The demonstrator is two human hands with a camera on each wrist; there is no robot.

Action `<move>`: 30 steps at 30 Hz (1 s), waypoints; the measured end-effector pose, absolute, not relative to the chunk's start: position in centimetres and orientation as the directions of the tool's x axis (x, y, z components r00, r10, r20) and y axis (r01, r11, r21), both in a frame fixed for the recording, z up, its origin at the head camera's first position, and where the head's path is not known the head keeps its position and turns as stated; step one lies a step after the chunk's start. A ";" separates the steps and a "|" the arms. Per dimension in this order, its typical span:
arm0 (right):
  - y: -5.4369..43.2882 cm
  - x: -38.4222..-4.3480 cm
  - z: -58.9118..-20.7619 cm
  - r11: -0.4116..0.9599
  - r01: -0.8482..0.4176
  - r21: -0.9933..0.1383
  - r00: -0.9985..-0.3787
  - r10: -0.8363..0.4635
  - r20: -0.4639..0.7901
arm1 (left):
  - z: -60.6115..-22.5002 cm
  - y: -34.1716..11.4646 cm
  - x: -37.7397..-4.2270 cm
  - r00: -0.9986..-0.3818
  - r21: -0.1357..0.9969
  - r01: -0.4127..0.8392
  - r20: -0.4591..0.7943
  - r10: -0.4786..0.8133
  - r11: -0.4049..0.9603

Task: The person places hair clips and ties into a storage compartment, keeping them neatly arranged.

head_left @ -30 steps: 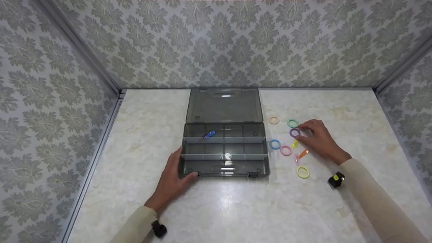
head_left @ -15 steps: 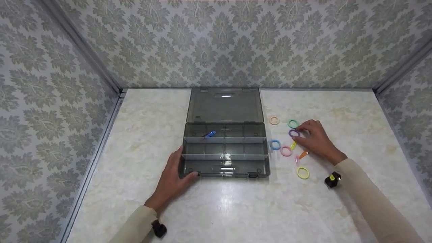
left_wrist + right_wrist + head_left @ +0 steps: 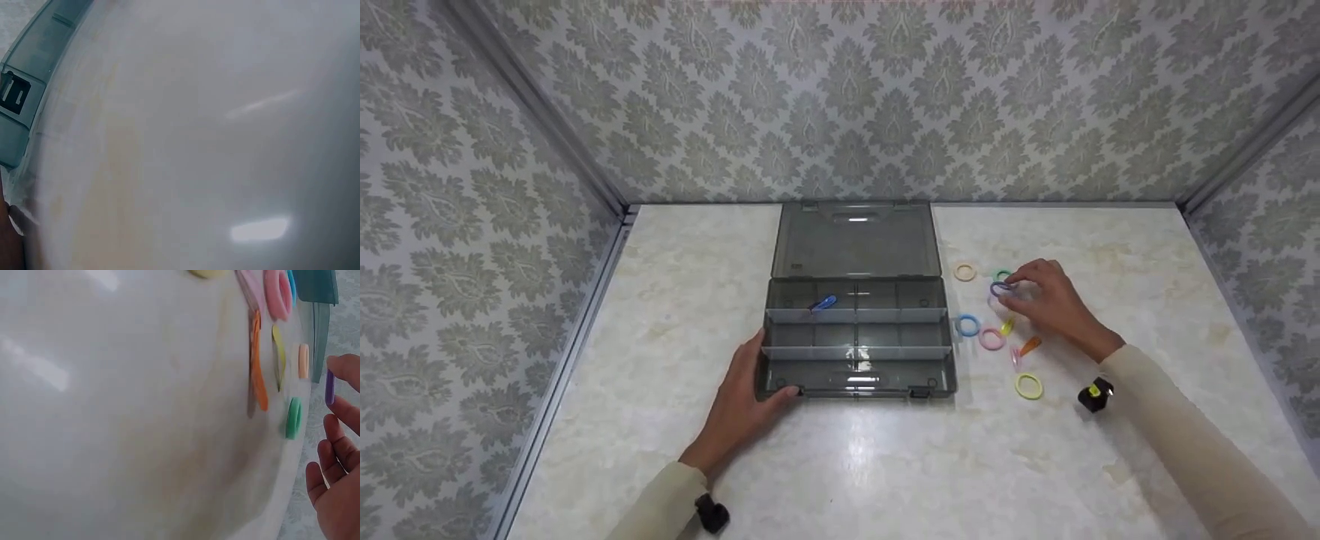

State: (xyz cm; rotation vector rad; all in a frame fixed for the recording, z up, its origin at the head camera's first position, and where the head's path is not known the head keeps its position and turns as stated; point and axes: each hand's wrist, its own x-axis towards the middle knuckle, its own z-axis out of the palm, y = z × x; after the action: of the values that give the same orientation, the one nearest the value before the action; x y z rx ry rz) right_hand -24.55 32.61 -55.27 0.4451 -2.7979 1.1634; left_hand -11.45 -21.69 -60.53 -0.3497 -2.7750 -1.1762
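My right hand pinches a purple hair tie between thumb and forefinger, raised off the table in the right wrist view. Close by it lie a green hair tie, a yellow hair clip and an orange hair clip. My left hand rests against the near left corner of a grey see-through compartment box, its thumb along the front edge. A blue hair clip sits in the box's back row. In the left wrist view only a sliver of the left hand shows.
The box's lid lies folded back toward the papered wall. Right of the box lie a peach hair tie, a blue one, a pink one, a yellow one and a pink clip.
The right hand has lifted the purple hair tie off the table and moved it slightly left. The left hand keeps its place on the box. The head view has shifted a little.
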 end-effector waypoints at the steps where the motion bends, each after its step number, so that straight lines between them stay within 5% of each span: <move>1: 32.4 -24.6 -55.1 0.666 -0.302 -0.682 -0.952 -0.240 0.188 | -60.5 -21.7 -11.5 -0.968 0.696 0.251 0.187 0.169 0.673; 30: 23.5 -25.1 -53.3 0.536 -0.513 -0.670 -0.849 -0.429 0.308 | -60.5 -21.7 -11.4 -0.967 0.694 0.253 0.198 0.159 0.674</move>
State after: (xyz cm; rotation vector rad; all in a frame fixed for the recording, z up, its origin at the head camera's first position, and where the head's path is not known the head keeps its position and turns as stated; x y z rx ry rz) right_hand -25.06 23.48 -53.27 0.8182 -2.6590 1.2139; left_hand -11.42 -21.68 -60.51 -0.3408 -2.7622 -1.1729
